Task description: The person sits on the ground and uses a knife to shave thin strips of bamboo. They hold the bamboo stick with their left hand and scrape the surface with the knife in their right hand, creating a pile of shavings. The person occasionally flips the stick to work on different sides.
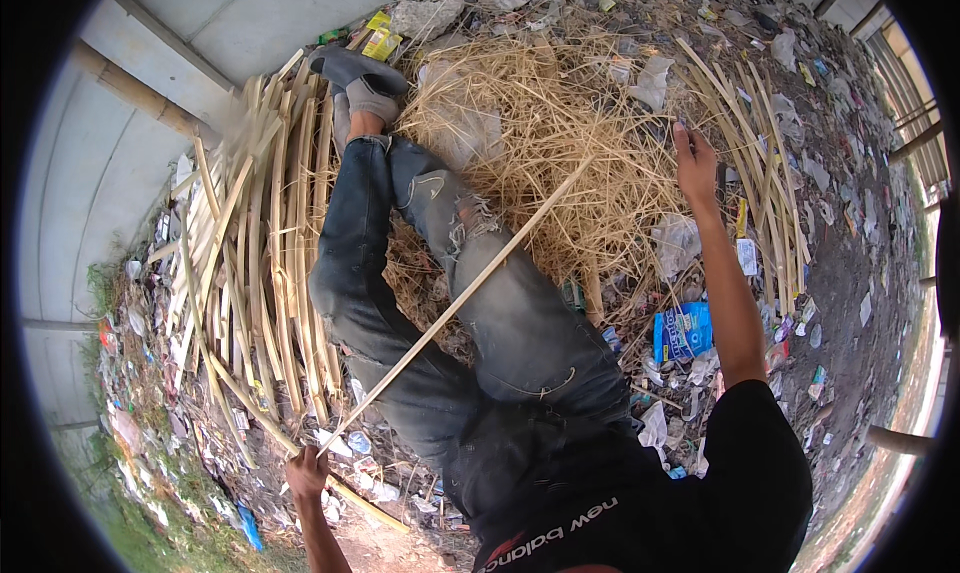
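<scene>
Legs point(440, 273) block centre; slat pile point(260, 233) left, straw heap point(560, 123) upper centre; litter-strewn ground point(850, 223) right passable.

Blue plastic packet point(683, 331): crumpled, with white patches, on the littered ground just left of the outstretched right forearm.
Yellow packets point(381, 35): two flat rectangles, one with a green edge, near the shoe at top.
White wrapper point(747, 256): small rectangle beside the split cane strips at right.
Blue wrapper point(249, 526): narrow, at lower left by the grass.
</scene>
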`<state>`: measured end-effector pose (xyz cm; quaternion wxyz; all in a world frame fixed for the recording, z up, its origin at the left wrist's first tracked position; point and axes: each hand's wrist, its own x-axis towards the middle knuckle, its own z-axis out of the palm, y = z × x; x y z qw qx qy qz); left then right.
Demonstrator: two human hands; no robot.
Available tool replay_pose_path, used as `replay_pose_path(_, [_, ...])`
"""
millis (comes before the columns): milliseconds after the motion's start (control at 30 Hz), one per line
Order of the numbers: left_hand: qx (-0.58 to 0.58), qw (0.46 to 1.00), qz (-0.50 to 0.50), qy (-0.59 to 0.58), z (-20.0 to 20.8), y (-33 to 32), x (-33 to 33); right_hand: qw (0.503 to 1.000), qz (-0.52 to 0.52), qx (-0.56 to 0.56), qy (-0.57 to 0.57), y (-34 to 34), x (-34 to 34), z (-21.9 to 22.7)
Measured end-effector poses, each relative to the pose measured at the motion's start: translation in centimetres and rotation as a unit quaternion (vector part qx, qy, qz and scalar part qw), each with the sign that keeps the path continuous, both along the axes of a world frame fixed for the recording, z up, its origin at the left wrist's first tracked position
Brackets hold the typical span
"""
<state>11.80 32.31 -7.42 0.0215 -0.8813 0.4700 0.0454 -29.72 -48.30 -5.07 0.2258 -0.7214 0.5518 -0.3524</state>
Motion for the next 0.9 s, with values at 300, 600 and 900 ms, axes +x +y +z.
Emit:
replay_pose_path(300, [-0.014, 1.000, -0.028, -0.002, 0.6, -1.1, 0.3, 0.969, 0.111, 0.219, -0.021, 8.9, 5.9, 0.1])
replay_pose_path(600, [-0.038, 0.997, -0.053, -0.030, 0.1, -3.5, -0.1, 0.888, 0.126, 0.363, -0.252, 12.7, 11.3, -4.6])
replay_pose_path(900, [-0.010, 0.999, -0.029, 0.011, 1.1, -8.7, -3.1, 0.918, 0.219, 0.298, -0.145, 18.1, 11.2, -5.3])
